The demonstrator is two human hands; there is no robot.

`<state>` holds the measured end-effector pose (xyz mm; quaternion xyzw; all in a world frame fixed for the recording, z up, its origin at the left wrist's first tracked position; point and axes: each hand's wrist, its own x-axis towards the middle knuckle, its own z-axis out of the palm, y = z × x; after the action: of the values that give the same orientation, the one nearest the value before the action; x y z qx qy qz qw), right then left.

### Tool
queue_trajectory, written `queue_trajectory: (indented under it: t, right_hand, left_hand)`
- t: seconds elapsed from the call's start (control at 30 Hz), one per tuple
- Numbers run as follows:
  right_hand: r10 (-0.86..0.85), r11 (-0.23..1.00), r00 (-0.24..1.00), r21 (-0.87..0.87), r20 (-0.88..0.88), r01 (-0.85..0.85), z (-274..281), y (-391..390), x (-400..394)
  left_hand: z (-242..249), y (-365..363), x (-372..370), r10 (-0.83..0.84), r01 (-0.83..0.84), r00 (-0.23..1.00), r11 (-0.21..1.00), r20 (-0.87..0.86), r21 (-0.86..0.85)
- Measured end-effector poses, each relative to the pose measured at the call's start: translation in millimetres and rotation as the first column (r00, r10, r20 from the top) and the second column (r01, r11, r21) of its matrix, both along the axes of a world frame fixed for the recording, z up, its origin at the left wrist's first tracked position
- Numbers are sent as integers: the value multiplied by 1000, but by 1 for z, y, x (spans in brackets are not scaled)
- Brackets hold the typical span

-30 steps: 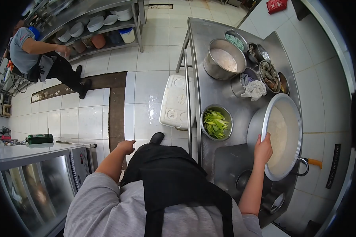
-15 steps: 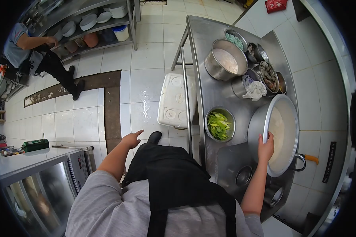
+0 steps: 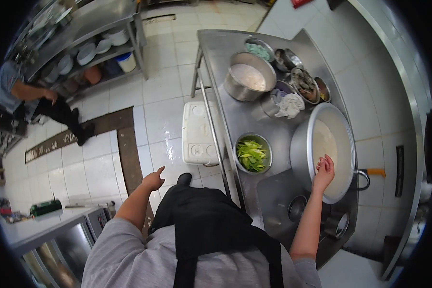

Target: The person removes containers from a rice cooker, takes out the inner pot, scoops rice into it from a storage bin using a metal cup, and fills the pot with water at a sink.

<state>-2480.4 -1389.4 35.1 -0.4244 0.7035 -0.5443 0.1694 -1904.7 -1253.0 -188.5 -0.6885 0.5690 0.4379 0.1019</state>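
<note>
My right hand (image 3: 324, 172) hovers over the near rim of a large aluminium pot (image 3: 302, 151). Its fingers are loosely curled and apart, with nothing seen in them. Pale, cloudy contents (image 3: 325, 144) fill the pot's bottom. My left hand (image 3: 153, 179) hangs over the floor at my side, index finger stretched out and nothing in it. Left of the big pot stands a steel bowl of cut green leaves (image 3: 252, 154). Farther back is a steel pot (image 3: 245, 90) of whitish liquid, beside a smaller pot with a white cloth (image 3: 290, 105) draped over it.
A sink basin (image 3: 273, 192) lies in the steel counter in front of me. Several small bowls, one with dark contents (image 3: 305, 85), stand at the back. A white cooler (image 3: 199, 139) sits on the floor beside the counter. A co-worker (image 3: 38, 96) stands by shelves at left.
My right hand has let go of the big pot's rim and lifted over its opening. My left hand has shifted slightly. The camera view has turned, and the co-worker's arm has lowered.
</note>
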Motion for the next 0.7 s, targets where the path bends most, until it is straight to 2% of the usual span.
queue_trajectory:
  t: [0.03, 0.07, 0.13, 0.17, 0.2, 0.23, 0.27, 0.3, 0.33, 0.4, 0.43, 0.53, 0.6, 0.63, 0.7]
  right_hand:
    - [-3, 999, 999, -32, 37, 4, -2, 0, -3]
    - [-11, 998, 997, -66, 71, 15, -3, 1, -5]
    - [-2, 995, 996, -102, 92, 11, -4, 2, -7]
    - [-27, 995, 996, -93, 89, 36, -3, 2, -8]
    - [-52, 995, 995, -84, 87, 59, -2, 5, -9]
    - [-92, 989, 992, -106, 84, 101, 0, 9, -11]
    - [-124, 991, 975, -72, -184, 113, 3, 13, -12]
    - [-139, 990, 889, -32, -436, 139, 8, 18, -18]
    - [-178, 984, 883, -53, -434, 173, 12, 25, -26]
    - [-139, 988, 569, -71, -811, 140, 17, 41, -40]
    - [-165, 983, 566, -86, -808, 163, 19, 47, -45]
    - [-180, 917, 782, 186, -597, 354, 22, 64, -60]
    - [-214, 913, 778, 162, -591, 375, 19, 66, -65]
    - [-177, 894, 782, 235, -598, 382, 26, 65, -59]
    - [-122, 848, 778, 343, -616, 404, 28, 63, -58]
  left_hand:
    - [3, -10, -4, 66, -69, 995, 997, -78, -36]
    - [7, -19, -10, 27, -32, 996, 998, -82, -55]
    - [18, -43, -27, 101, -182, 967, 917, -235, -354]
    - [47, -60, -44, 139, -240, 947, 904, -288, -353]
    - [68, -76, -61, 90, -201, 951, 907, -296, -371]
    - [86, -91, -78, 70, -259, 923, 839, -377, -478]
    - [106, -105, -96, 41, -327, 888, 757, -458, -566]
    - [130, -118, -116, -30, -321, 872, 717, -488, -619]
    - [150, -131, -137, -70, -298, 870, 714, -488, -634]
    - [188, -154, -179, -371, -162, 830, 555, -417, -816]
    - [207, -161, -202, -469, -72, 813, 509, -346, -858]
    - [257, -174, -276, -732, 206, 676, 292, -80, -934]
    - [276, -175, -325, -833, 334, 550, 142, 70, -932]
    - [278, -177, -347, -842, 342, 533, 129, 79, -931]
    - [271, -186, -391, -895, 438, 354, -98, 271, -894]
